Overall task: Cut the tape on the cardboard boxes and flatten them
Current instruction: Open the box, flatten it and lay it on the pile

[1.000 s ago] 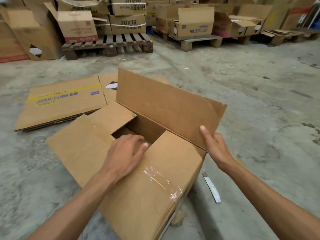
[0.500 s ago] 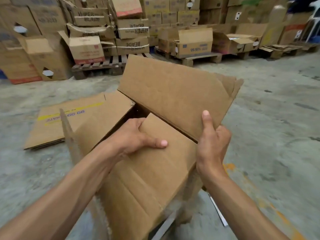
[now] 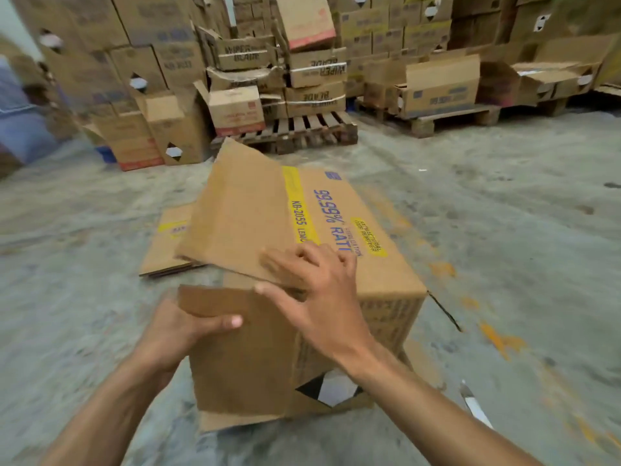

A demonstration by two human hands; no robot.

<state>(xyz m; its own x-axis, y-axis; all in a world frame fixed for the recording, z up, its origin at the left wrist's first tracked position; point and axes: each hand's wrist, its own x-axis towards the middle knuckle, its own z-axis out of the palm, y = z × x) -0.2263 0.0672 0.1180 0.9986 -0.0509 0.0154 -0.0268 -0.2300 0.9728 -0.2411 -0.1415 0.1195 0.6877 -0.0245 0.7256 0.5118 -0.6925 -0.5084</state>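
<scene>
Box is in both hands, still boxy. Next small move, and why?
Probably press the box sideways so its walls fold flat. It stands as an open tube: the left hand grips a near flap edge, the right hand rests on top, fingers spread. A flattened box already lies on the floor behind.

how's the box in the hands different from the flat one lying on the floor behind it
The held box still has volume, a loose flap raised; the flattened box lies collapsed on the concrete floor. The left hand grips the held box and the right hand touches it; nothing touches the flat one. Both are brown cardboard with a yellow stripe.
</scene>
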